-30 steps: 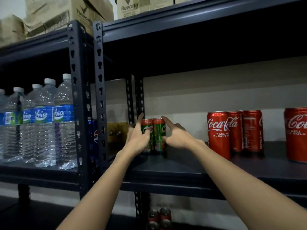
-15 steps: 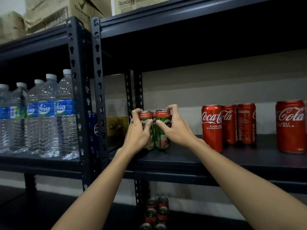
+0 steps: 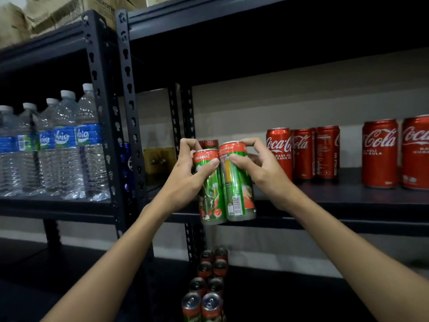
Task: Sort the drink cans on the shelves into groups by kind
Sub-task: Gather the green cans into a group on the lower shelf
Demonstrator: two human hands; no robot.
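My left hand (image 3: 185, 180) grips a slim green can with a red top (image 3: 210, 196), and my right hand (image 3: 262, 173) grips a second one of the same kind (image 3: 236, 189). Both cans hang side by side, touching, in front of the edge of the middle shelf (image 3: 325, 198). Another green can (image 3: 210, 144) stands on that shelf behind them, mostly hidden. Several red Coca-Cola cans (image 3: 303, 153) stand on the same shelf to the right. On the lower shelf, a double row of several green cans (image 3: 206, 287) runs away from me.
Water bottles (image 3: 67, 145) fill the left rack's shelf. A blue can (image 3: 126, 163) stands behind the black perforated uprights (image 3: 130, 108). Cardboard boxes (image 3: 58, 12) sit on top. A bare stretch of shelf lies between the green cans and the Coca-Cola cans.
My hands closed round the two green cans at the back of the shelf, then lifted them and drew them toward me past the shelf's front edge.
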